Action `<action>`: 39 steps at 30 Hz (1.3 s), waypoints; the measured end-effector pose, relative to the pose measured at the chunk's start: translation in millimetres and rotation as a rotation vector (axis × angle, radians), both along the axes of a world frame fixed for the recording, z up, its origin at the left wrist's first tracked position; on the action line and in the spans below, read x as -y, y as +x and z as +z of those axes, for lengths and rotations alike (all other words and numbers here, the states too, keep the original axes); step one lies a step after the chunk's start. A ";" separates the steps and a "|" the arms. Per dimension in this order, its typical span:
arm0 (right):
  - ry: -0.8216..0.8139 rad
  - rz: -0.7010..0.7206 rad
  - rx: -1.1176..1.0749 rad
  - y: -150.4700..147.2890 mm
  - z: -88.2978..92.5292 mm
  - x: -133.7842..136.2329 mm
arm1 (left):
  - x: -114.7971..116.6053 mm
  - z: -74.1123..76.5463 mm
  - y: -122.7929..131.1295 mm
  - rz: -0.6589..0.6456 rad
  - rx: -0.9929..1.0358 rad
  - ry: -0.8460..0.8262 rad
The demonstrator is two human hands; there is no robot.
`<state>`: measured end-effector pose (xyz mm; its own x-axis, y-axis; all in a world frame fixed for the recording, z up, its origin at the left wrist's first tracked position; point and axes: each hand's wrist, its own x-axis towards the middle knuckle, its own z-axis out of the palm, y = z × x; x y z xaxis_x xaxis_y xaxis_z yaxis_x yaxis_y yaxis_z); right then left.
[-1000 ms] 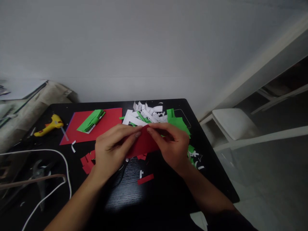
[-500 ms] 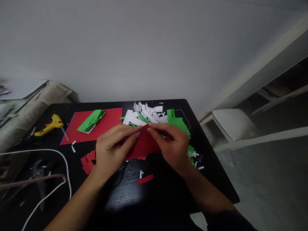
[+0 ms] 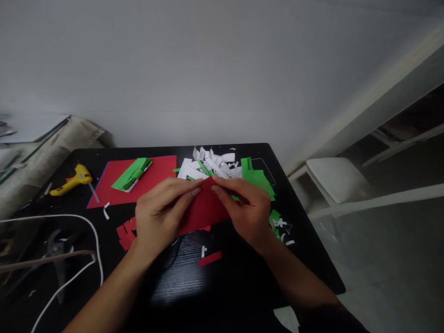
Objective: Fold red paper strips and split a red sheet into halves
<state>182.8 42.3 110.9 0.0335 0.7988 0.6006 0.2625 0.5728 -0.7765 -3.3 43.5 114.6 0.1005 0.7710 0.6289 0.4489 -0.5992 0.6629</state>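
Note:
Between my two hands a piece of red paper (image 3: 204, 208) is held above the dark table, its top coming to a point. My left hand (image 3: 161, 210) pinches its upper left edge between thumb and index finger. Thumb and index finger of my right hand (image 3: 248, 208) pinch it close to the peak. Behind the paper lies a heap of white paper scraps (image 3: 218, 162) mixed with green strips. Small red cut pieces (image 3: 126, 233) lie beside my left wrist, and a red strip (image 3: 210, 259) rests below the held paper. Part of a dark handle near my left wrist is mostly covered.
A folded green paper bundle (image 3: 132, 174) lies on a red sheet (image 3: 159, 169) at the back left. Left of it are a yellow glue gun (image 3: 74, 179), pliers (image 3: 57, 249) and a white cable (image 3: 93, 226). Green paper (image 3: 258, 180) lies right; a white stool (image 3: 331, 178) stands beyond the table (image 3: 243, 282).
My left hand has slid slightly left and down along the red paper's edge, showing more of its peak. My right hand has shifted a little left, still pinching.

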 end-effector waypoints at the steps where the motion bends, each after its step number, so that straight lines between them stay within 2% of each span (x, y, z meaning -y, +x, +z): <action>1: 0.011 0.000 -0.001 -0.1 -0.3 -0.2 | 0.0 0.0 0.0 0.004 -0.002 -0.001; 7: 0.040 0.007 0.000 0.3 -0.5 -0.1 | 1.8 0.9 -0.2 0.029 -0.006 -0.037; 12: 0.054 0.025 0.015 0.1 -0.3 -1.1 | 4.6 7.2 -1.4 0.083 -0.003 -0.197; 22: 0.060 0.106 0.049 -4.8 -5.7 1.4 | 0.6 9.0 -4.9 -0.016 -0.056 -0.233; 27: -0.119 0.105 0.056 -0.7 -2.0 0.9 | -0.3 7.2 -5.6 0.000 -0.010 -0.241; 32: -0.343 0.164 0.009 13.3 -0.2 -6.3 | -4.4 3.6 -11.7 0.176 0.179 -0.252; 35: -0.407 0.186 -0.054 20.8 1.8 -11.2 | -7.3 2.3 -15.5 0.249 0.286 -0.282; 39: -0.443 0.184 -0.146 25.9 7.4 -15.6 | -9.9 1.5 -17.6 0.265 0.399 -0.335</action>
<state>208.7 57.9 118.3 -0.0738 0.9766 0.2021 0.0589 0.2066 -0.9767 -20.9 53.4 116.1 -0.3174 0.9011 0.2956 0.2310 -0.2288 0.9457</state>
